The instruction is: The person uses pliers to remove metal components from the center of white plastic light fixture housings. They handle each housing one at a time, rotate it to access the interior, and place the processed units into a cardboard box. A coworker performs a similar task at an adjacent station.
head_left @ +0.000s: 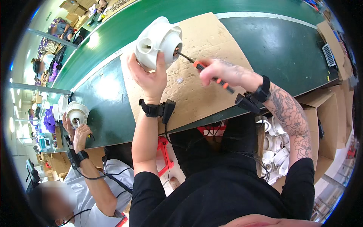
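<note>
My left hand [148, 75] grips a white plastic housing [158, 39] from below and holds it up above a cardboard sheet. The housing is tilted so that its round opening faces right, and something copper-coloured shows inside. In my right hand [223, 72] is a screwdriver with an orange and black handle [199, 66]. Its metal shaft reaches into the opening; the tip itself is hidden there. A small clear scrap [180, 80] lies on the cardboard sheet [204, 102] under my hands.
The cardboard covers part of a green workbench [264, 41]. At the left a co-worker [94, 181] handles a similar white housing [77, 113]. A box of white parts [278, 147] stands below the bench at my right, beside open cartons [327, 121]. Cables hang from my wrist straps.
</note>
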The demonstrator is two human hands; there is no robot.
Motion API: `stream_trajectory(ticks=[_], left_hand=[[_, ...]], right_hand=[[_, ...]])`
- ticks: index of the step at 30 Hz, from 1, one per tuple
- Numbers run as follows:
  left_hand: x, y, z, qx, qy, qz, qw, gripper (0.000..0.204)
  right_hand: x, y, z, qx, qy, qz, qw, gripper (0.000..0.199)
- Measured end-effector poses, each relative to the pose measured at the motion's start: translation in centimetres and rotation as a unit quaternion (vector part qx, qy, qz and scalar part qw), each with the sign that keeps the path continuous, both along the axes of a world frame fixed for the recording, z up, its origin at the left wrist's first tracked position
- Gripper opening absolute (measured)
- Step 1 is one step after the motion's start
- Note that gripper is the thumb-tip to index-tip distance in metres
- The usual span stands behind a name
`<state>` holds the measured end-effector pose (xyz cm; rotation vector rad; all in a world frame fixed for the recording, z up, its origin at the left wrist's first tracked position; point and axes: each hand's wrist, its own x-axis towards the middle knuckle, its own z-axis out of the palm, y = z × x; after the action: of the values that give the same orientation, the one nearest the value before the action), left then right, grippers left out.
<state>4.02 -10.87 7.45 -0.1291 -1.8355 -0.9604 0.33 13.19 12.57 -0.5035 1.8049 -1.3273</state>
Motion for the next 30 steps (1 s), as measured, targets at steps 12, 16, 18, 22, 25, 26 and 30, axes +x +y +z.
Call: stream_trajectory(ticks=[12,16,18,22,25,26,30], left_hand=[[0.0,-0.6,0.0,0.027,0.003,-0.069,0.997,0.064],[0.2,-0.5,0.1,0.061,-0.055,-0.125,0.989,0.068],[0.1,0.0,-0.2,0.11,-0.088,-0.166,0.976,0.072],[0.4,1.0,0.7,0.14,-0.088,-0.221,0.961,0.071],[0.5,0.6,1.4,0.129,-0.198,-0.147,0.96,0.066],[0.4,0.4,1.4,0.143,-0.236,-0.143,0.95,0.063],[0.5,0.1,1.0,0.186,-0.288,-0.14,0.929,0.059]], right_hand=[[1.3,-0.9,0.8,0.13,0.183,-0.038,0.974,0.063],[1.2,-0.9,-0.1,0.113,0.186,-0.063,0.974,0.061],[1.0,-1.2,-1.4,0.142,0.223,-0.097,0.96,0.059],[0.9,-0.7,-2.2,0.22,0.509,-0.132,0.821,0.055],[0.1,-1.1,-2.3,0.249,0.604,-0.117,0.748,0.051],[0.1,-0.9,-2.0,0.257,0.6,-0.095,0.751,0.053],[-0.4,-1.1,-3.7,0.189,0.521,-0.113,0.825,0.059]])
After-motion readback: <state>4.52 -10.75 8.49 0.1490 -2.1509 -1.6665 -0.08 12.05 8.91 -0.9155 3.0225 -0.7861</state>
